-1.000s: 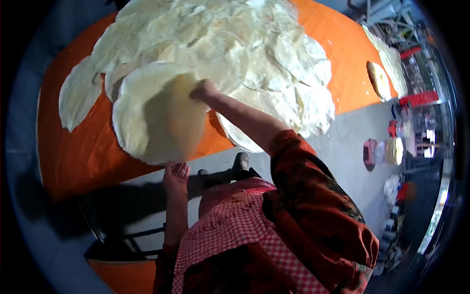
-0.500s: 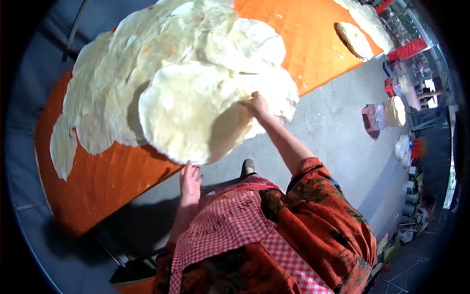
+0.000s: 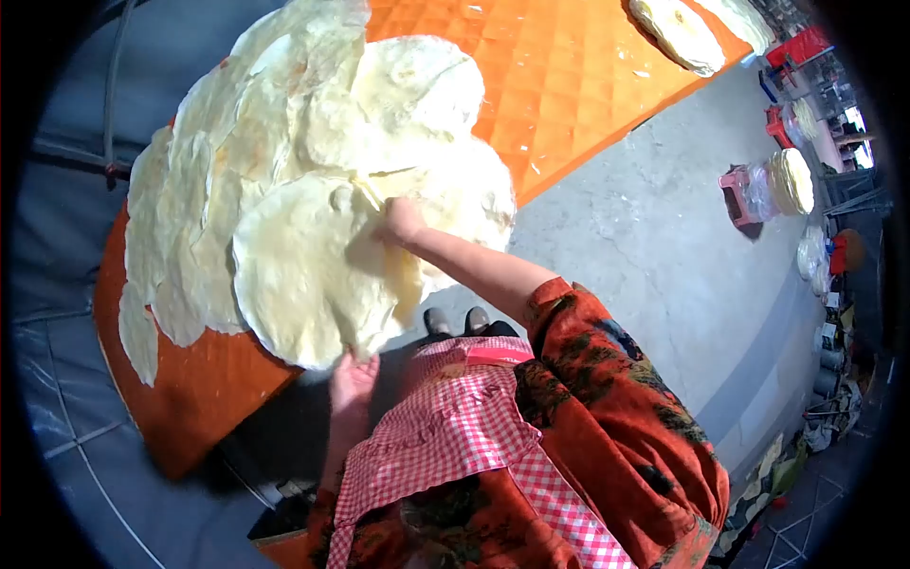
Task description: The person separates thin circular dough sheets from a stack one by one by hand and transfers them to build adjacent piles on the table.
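A large round flatbread lies over the near part of a spread of overlapping flatbreads on the orange table cover. My right hand is closed on its right edge, where the sheet is creased; the fingertips are hidden. At the sheet's near edge, my left hand has its palm turned up, with the fingertips touching the rim from below. Whether the left fingers pinch the rim is hard to see.
At the table's far right lies a stack of flatbreads. On the grey floor to the right stands a pink stool beside a round stack. Dark sheeting hangs at the left.
The view has shifted along the table. The large flatbread, earlier raised and swinging in my right hand, now lies lower over the others. Both hands stay at its edges.
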Demonstrator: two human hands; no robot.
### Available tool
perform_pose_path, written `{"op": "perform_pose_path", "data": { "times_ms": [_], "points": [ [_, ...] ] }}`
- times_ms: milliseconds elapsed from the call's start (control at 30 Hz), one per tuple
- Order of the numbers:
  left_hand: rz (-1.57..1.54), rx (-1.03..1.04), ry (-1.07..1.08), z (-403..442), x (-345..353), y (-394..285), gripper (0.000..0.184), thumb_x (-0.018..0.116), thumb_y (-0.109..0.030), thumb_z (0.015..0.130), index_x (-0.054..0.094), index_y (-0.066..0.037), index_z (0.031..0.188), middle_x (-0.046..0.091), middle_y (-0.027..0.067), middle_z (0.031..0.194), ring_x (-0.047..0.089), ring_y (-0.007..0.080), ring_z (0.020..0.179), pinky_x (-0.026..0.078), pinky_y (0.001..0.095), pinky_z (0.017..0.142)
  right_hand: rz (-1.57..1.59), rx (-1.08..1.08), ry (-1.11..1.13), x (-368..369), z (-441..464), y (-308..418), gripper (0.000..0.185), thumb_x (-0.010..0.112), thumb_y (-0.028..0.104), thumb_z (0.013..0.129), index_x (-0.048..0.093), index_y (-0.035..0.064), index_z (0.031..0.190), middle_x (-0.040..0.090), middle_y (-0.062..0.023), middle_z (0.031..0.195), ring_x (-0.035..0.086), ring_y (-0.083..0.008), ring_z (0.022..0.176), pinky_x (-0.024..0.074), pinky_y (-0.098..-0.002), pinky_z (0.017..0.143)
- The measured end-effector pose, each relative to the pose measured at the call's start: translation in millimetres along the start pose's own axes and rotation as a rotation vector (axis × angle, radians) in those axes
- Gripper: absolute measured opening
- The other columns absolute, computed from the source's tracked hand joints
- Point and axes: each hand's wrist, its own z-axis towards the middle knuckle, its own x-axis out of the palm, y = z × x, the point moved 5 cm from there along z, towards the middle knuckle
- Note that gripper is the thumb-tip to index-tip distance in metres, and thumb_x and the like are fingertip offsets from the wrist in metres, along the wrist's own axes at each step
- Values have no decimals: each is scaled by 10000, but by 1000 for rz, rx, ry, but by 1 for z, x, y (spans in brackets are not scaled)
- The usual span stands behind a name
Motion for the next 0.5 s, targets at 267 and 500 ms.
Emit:
{"op": "perform_pose_path", "data": {
  "times_ms": [267,500],
  "points": [
    [-94,-341,590,20,95,87,615,478,-451,918,328,-63,1372,410,155,1372,402,331,1246,292,501,1058,-406,-92,-438,-161,-37,-78,362,751,209,642,617,44,935,606,-165,938,587,-342,921,474,-429,798],
    [-76,-200,472,23,122,70,593,536,-413,876,399,-56,1330,468,154,1330,443,327,1212,335,464,1037,-153,362,-248,-179,-7,-106,542,792,277,648,594,15,1079,639,-151,980,616,-271,897,497,-369,784]
  ]
}}
